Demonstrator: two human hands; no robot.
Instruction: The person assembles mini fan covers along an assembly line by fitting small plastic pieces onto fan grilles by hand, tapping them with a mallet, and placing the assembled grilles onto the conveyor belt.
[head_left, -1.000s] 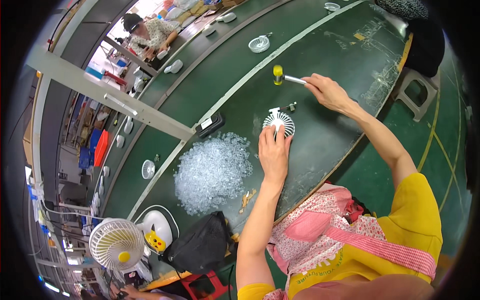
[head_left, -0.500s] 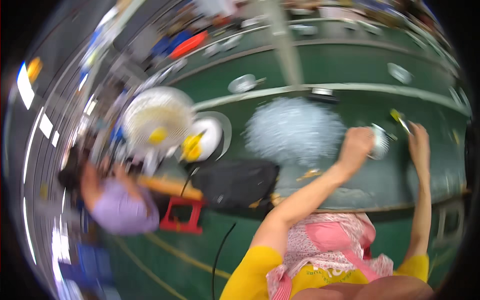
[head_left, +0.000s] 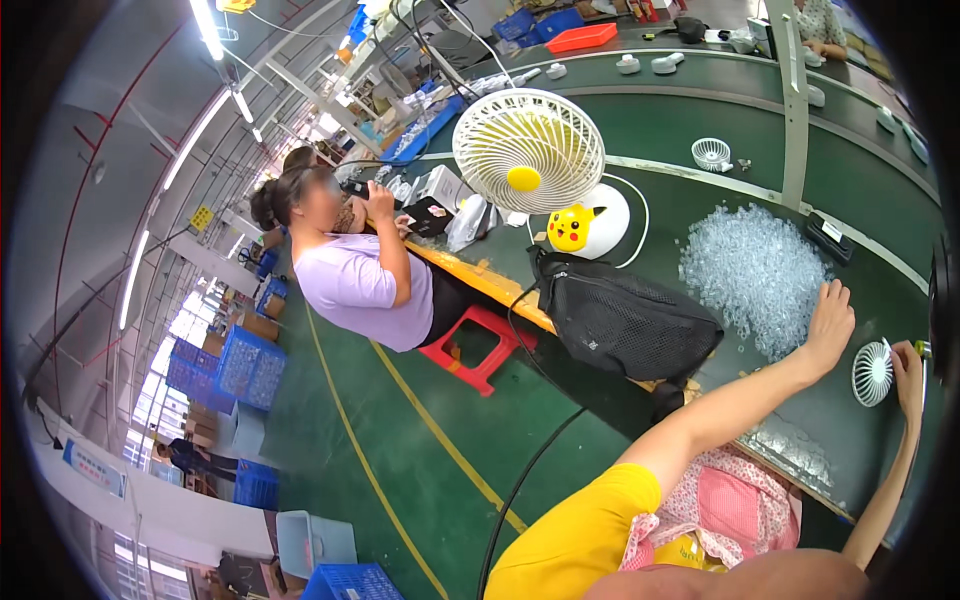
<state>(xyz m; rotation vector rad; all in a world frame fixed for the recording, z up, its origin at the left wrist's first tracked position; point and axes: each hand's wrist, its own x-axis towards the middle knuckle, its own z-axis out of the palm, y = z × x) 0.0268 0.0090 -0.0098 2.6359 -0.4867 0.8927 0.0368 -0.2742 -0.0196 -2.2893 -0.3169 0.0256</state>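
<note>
— Green worktop [head_left: 818, 405] in view! Where's the white fan grille [head_left: 872, 375] placed?
— Set down on it, just beside the right hand [head_left: 908, 372]; that one's fingers are bent, its hold can't be told.
— And the left hand [head_left: 830, 325]?
— Half-curled, held by the heaped clear pieces [head_left: 750, 280]; whether any are pinched can't be told.
— Further out?
— A black bag [head_left: 625, 315] and desk fan [head_left: 528, 150] are seen, the green floor [head_left: 430, 480] marked in yellow.
</note>
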